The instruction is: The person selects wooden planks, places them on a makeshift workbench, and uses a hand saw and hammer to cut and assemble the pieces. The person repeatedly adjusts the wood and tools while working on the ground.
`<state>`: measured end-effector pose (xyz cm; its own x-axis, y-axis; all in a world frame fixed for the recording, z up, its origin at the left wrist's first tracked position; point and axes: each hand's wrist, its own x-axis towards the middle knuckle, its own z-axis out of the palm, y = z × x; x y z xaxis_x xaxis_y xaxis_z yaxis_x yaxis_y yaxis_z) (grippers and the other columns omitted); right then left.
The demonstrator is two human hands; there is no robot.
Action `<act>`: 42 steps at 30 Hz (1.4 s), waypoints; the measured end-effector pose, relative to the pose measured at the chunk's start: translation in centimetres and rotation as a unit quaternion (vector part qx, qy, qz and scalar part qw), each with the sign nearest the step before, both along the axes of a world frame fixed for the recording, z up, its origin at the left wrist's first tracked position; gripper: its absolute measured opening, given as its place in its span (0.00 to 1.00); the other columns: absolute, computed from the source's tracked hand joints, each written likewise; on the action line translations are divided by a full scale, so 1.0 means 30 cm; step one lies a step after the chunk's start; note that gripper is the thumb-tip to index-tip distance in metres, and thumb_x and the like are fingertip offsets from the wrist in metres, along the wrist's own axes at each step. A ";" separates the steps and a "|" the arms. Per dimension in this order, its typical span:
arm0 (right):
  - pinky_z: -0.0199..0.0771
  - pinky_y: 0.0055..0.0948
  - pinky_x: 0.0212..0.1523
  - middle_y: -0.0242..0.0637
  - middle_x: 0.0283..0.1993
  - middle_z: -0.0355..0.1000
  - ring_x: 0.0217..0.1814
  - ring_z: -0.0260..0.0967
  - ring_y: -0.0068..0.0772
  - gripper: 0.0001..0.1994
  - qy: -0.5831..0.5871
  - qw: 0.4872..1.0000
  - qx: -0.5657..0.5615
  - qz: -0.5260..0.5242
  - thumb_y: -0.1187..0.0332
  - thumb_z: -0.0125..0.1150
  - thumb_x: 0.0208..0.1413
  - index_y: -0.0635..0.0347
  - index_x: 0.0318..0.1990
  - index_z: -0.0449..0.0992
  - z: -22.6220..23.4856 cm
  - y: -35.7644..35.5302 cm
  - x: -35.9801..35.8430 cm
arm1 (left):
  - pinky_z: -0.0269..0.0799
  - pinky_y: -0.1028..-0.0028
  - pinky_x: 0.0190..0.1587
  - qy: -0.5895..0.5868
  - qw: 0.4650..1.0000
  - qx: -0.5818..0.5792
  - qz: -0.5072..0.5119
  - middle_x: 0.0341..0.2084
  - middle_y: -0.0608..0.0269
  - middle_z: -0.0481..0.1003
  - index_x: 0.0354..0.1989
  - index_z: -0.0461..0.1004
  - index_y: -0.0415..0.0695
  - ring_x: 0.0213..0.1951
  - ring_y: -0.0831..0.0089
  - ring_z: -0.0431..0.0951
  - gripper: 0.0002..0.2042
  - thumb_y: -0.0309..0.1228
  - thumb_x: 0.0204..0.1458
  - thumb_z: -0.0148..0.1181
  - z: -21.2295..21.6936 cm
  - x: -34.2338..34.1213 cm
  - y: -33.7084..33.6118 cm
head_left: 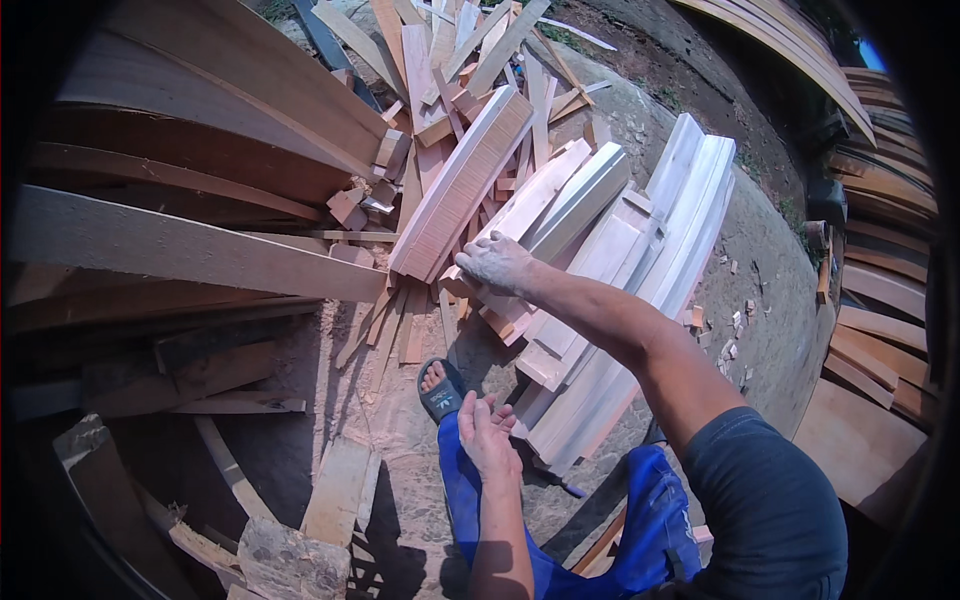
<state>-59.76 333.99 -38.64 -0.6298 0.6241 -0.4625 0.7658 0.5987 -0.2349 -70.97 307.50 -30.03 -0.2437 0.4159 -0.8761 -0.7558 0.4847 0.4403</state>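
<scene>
My right hand (497, 264) reaches across from the right, dusty, its fingers curled over the near end of a pale wooden board (545, 190). That board lies slanted in a stack. Beside it on the right are a grooved wooden piece (580, 205) and several long moulded boards (650, 290). Just left of the hand, a thick block of layered wood strips (465, 185) stands on a slant. My left hand (489, 437) is held palm up in front of my leg, with fingers apart and nothing in it.
A heap of wood offcuts (480, 50) lies at the far side. Large planks (200, 245) jut in from the left. Sawdust and chips cover the ground near my sandalled foot (440, 388). More stacked boards (880, 300) line the right edge. Scrap timber (340, 490) stands at lower left.
</scene>
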 end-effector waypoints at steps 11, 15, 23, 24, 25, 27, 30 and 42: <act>0.73 0.45 0.67 0.36 0.43 0.72 0.59 0.74 0.42 0.09 0.354 0.919 0.168 0.046 0.61 0.59 0.53 0.53 0.35 0.70 0.520 -0.682 0.539 | 0.69 0.44 0.65 -0.315 0.931 0.132 -0.132 0.64 0.46 0.68 0.73 0.55 0.37 0.63 0.49 0.72 0.50 0.70 0.57 0.51 0.076 0.187 0.046; 0.69 0.42 0.70 0.44 0.61 0.68 0.74 0.61 0.48 0.14 0.374 0.920 0.062 -0.101 0.67 0.62 0.52 0.59 0.45 0.73 0.465 -0.984 0.606 | 0.75 0.55 0.62 -0.331 0.926 0.046 -0.178 0.65 0.41 0.65 0.73 0.52 0.36 0.62 0.54 0.73 0.35 0.23 0.59 0.62 -0.019 0.219 -0.115; 0.65 0.29 0.64 0.40 0.69 0.64 0.70 0.60 0.30 0.44 0.652 0.315 -0.468 -0.507 0.70 0.64 0.56 0.52 0.79 0.50 0.589 -1.549 0.717 | 0.75 0.58 0.62 0.067 0.851 0.081 -0.515 0.64 0.41 0.65 0.74 0.51 0.37 0.62 0.54 0.72 0.36 0.20 0.58 0.61 0.492 0.453 -0.327; 0.64 0.29 0.64 0.43 0.67 0.66 0.69 0.62 0.33 0.45 0.661 0.245 -0.433 -0.562 0.59 0.65 0.61 0.52 0.80 0.43 0.608 -1.630 0.694 | 0.76 0.66 0.59 0.059 0.829 0.093 -0.549 0.62 0.43 0.66 0.73 0.51 0.34 0.60 0.58 0.73 0.35 0.18 0.58 0.61 0.544 0.506 -0.337; 0.63 0.31 0.65 0.46 0.67 0.65 0.69 0.62 0.35 0.48 0.630 0.196 -0.393 -0.641 0.50 0.64 0.64 0.53 0.81 0.38 0.647 -1.655 0.689 | 0.72 0.60 0.65 0.065 0.831 0.069 -0.548 0.65 0.41 0.64 0.75 0.48 0.37 0.63 0.55 0.71 0.39 0.14 0.55 0.61 0.580 0.554 -0.355; 0.58 0.40 0.73 0.54 0.74 0.57 0.76 0.56 0.39 0.56 0.552 0.224 -0.322 -0.736 0.37 0.63 0.60 0.63 0.79 0.35 0.708 -1.669 0.707 | 0.71 0.62 0.65 0.002 0.798 0.064 -0.600 0.65 0.43 0.64 0.75 0.48 0.38 0.62 0.57 0.71 0.40 0.14 0.55 0.61 0.561 0.668 -0.393; 0.69 0.34 0.64 0.50 0.65 0.69 0.67 0.66 0.35 0.44 0.603 0.144 -0.162 -0.768 0.43 0.67 0.61 0.71 0.71 0.60 0.731 -1.776 0.907 | 0.69 0.69 0.62 -0.034 0.670 0.127 -0.731 0.63 0.49 0.67 0.77 0.48 0.37 0.62 0.64 0.70 0.37 0.19 0.60 0.59 0.498 0.951 -0.414; 0.83 0.42 0.51 0.48 0.55 0.77 0.52 0.80 0.44 0.26 0.432 -0.271 0.099 -0.854 0.54 0.59 0.68 0.69 0.61 0.70 0.325 -2.699 1.672 | 0.73 0.72 0.55 0.064 0.609 0.024 -0.791 0.64 0.54 0.67 0.77 0.52 0.38 0.54 0.70 0.74 0.32 0.33 0.68 0.57 0.190 0.954 -0.593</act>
<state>-9.59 253.01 -28.88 0.4760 -0.3282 -0.8159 -0.7689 0.2950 -0.5673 -42.35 289.70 -24.32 0.4296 0.2433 -0.8696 0.6805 0.5458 0.4889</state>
